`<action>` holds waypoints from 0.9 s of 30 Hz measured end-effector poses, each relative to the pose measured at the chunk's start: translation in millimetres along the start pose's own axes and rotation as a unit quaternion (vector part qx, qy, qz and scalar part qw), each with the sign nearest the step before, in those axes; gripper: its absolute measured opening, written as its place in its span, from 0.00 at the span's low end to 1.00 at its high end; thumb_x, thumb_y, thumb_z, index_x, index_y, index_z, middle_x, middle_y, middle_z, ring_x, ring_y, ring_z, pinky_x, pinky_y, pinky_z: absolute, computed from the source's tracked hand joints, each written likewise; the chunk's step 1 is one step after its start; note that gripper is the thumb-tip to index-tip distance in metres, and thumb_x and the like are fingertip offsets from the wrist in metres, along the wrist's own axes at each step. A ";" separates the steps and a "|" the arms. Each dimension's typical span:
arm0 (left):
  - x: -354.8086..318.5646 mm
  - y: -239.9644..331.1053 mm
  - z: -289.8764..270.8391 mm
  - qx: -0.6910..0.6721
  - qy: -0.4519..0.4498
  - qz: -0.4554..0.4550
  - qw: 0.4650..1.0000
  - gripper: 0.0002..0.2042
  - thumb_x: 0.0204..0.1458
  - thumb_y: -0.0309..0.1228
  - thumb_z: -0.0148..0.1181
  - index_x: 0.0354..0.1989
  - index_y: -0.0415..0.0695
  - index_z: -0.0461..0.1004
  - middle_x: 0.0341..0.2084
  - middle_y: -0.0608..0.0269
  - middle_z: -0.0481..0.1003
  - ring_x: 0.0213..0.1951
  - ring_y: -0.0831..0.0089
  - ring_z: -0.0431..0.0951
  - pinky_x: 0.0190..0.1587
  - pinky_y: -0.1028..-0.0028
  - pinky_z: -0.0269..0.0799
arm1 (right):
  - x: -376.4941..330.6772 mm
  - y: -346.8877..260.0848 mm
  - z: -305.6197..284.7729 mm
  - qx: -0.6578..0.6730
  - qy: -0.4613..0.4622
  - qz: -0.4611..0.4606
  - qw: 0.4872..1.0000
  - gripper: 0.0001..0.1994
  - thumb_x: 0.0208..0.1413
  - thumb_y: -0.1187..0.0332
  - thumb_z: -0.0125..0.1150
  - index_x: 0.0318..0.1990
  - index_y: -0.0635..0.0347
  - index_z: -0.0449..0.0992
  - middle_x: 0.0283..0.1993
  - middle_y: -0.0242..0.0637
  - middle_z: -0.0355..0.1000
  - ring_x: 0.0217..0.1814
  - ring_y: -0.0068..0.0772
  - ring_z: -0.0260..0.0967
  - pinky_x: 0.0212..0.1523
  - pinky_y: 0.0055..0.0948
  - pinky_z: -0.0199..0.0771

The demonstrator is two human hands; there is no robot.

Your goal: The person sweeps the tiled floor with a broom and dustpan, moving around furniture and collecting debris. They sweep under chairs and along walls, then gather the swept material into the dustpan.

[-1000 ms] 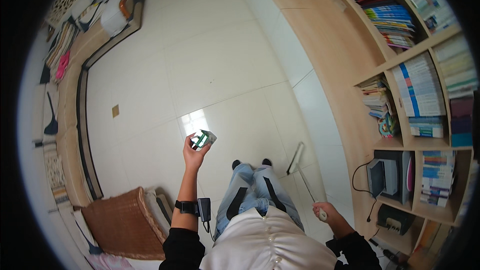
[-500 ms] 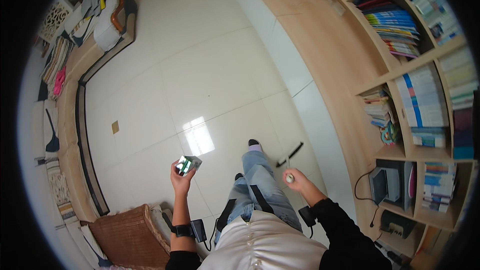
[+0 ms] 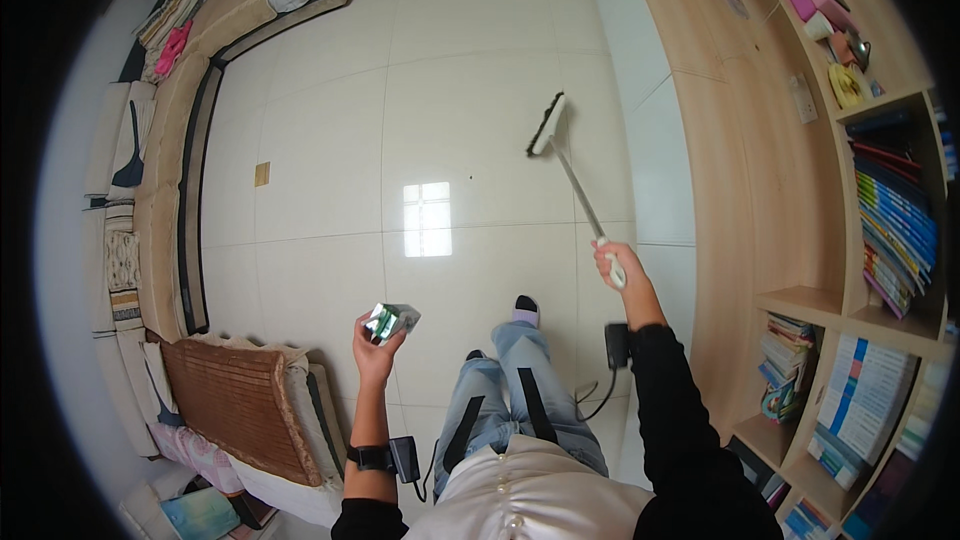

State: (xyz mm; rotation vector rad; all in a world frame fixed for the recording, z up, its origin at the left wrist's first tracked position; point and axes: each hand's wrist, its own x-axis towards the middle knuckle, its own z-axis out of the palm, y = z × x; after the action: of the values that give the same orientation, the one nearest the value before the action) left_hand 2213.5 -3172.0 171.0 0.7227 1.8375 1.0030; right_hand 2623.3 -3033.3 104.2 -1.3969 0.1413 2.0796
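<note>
My right hand [image 3: 628, 275] is wrapped round the white grip of a long-handled brush [image 3: 577, 185]. The tool has a thin metal shaft and a white head with a dark, bristly edge. It reaches forward over the floor tiles; whether its head touches them I cannot tell. Off to the left, my left hand [image 3: 374, 354] grips a small shiny box [image 3: 397, 319], silvery with green on it, above the floor. What the box contains is not visible.
Pale glossy tiles [image 3: 330, 170] cover the floor. A long beige sofa [image 3: 160, 210] lines the left; a seat with a brown woven mat [image 3: 235, 405] stands near left. Along the right run a wooden ledge [image 3: 735, 200] and shelves of books [image 3: 890, 225]. A small tan square [image 3: 262, 174] lies on the floor.
My right hand has moved forward, swinging the brush out ahead over the tiles. My left hand still holds the box, tilted a little differently. The whole view has turned.
</note>
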 end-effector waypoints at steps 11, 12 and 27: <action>66.4 51.4 71.6 0.001 -0.102 0.051 0.993 0.25 0.29 0.24 0.62 0.39 0.39 0.60 0.31 0.59 0.67 0.33 0.73 0.69 0.36 0.76 0.66 | -140.1 40.0 -13.0 0.050 0.134 0.027 0.989 0.03 0.40 0.75 0.48 0.24 0.60 0.62 0.16 0.30 0.57 0.13 0.19 0.54 0.13 0.17 0.56; 74.3 55.1 74.2 0.003 -0.108 0.052 0.993 0.25 0.29 0.24 0.62 0.39 0.39 0.60 0.32 0.59 0.67 0.34 0.73 0.69 0.37 0.76 0.66 | -137.7 42.5 -13.7 0.071 0.136 0.038 0.987 0.04 0.39 0.76 0.48 0.19 0.59 0.60 0.16 0.31 0.57 0.14 0.21 0.55 0.14 0.17 0.57; 191.3 130.5 102.7 0.038 -0.103 0.082 0.991 0.24 0.28 0.23 0.62 0.38 0.39 0.61 0.31 0.59 0.67 0.33 0.72 0.69 0.36 0.76 0.66 | 96.1 -144.2 108.6 0.219 0.015 -0.134 0.966 0.05 0.36 0.80 0.47 0.18 0.61 0.59 0.17 0.33 0.57 0.19 0.27 0.58 0.19 0.23 0.64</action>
State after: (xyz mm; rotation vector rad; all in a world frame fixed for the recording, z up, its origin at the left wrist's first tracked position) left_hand 2232.9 -2919.5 173.9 0.9994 1.6646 0.9284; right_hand 2591.5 -2831.3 103.4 -1.1072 0.3790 1.6784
